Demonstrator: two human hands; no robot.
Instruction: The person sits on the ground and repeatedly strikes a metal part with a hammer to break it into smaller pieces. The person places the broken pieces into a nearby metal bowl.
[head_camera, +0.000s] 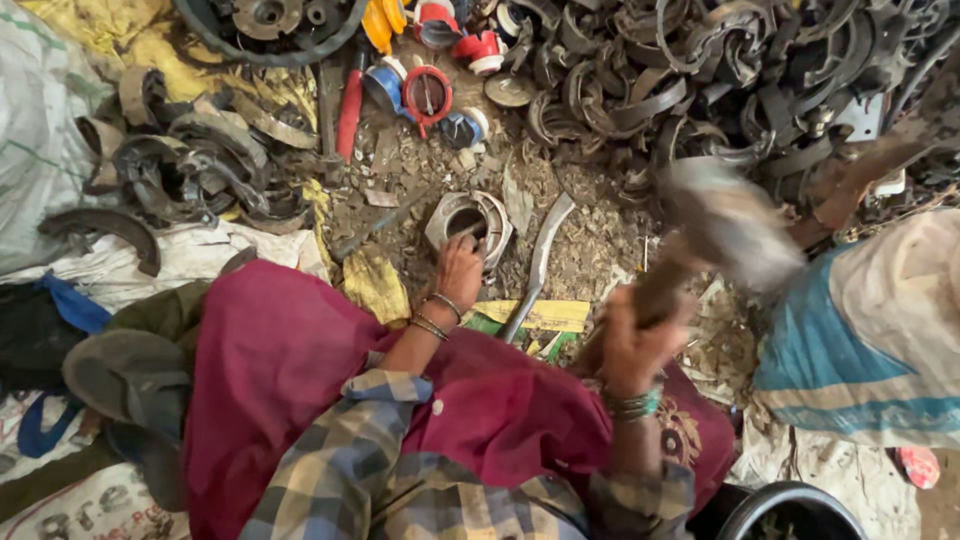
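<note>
My left hand (458, 268) grips the near rim of a grey round metal casing (468, 222) that stands on the littered ground. My right hand (632, 340) is closed round the wooden handle of a hammer (728, 222), whose heavy head is raised and blurred, up and to the right of the casing. A curved flat metal strip (540, 262) lies on the ground between the casing and the hammer. Bangles sit on both wrists.
Piles of dark curved metal scrap lie at the left (190, 170) and across the top right (720, 70). Red, blue and white plastic-and-metal parts (428, 92) sit beyond the casing. Another person's arm (860, 175) and blue-and-white garment are at the right. A black bucket (790, 510) stands bottom right.
</note>
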